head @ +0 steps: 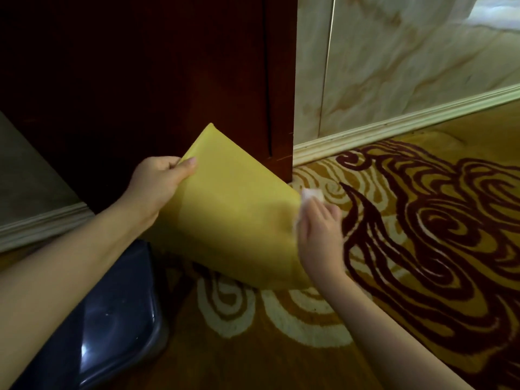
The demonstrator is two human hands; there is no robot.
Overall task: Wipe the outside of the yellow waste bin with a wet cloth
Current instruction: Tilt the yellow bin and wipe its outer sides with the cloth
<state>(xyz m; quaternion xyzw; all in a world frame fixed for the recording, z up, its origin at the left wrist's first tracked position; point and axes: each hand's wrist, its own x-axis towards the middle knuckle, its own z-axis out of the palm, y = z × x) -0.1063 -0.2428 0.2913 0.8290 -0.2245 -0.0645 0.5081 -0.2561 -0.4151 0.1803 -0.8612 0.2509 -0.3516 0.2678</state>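
The yellow waste bin [230, 209] is tilted on the carpet, its broad side facing me and one corner pointing up against the dark wood. My left hand [159, 184] grips its upper left edge, thumb on the outer face. My right hand [318, 232] presses a small white cloth [312, 196] against the bin's right edge; most of the cloth is hidden under the palm and fingers.
A dark wooden cabinet [168, 80] stands right behind the bin. A marble-look wall with a cream skirting board [408, 123] runs to the right. A glossy dark bin or container [112, 319] lies at lower left. Patterned gold and maroon carpet [422, 235] covers the floor.
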